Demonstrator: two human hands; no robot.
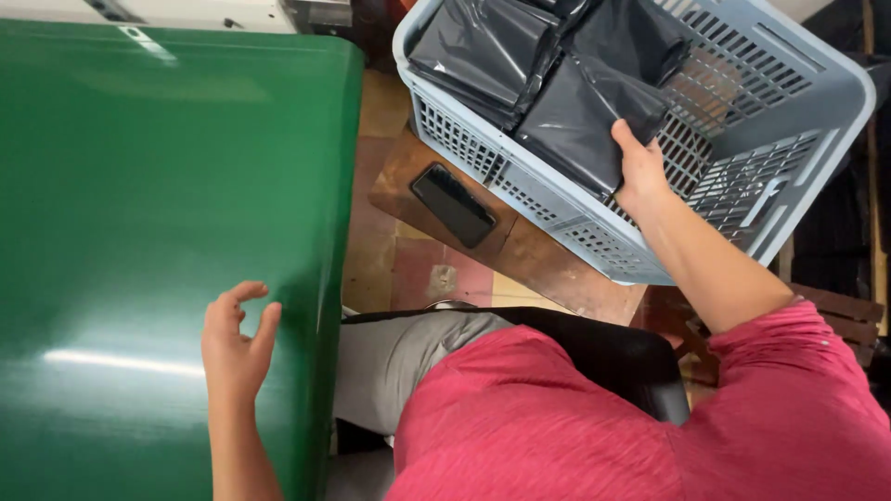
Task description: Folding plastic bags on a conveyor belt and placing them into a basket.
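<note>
A glossy green table filled the left half of the view, bare where it showed. At the upper right a grey slatted basket sat tilted on a brown wooden stand, with several black plastic bags piled inside. The right hand reached into the basket and gripped the edge of the nearest bag, thumb on top. The left hand rested on the table near its right edge, loosely open, fingers curled, holding nothing. A black phone lay on the stand just beside the basket's wall.
</note>
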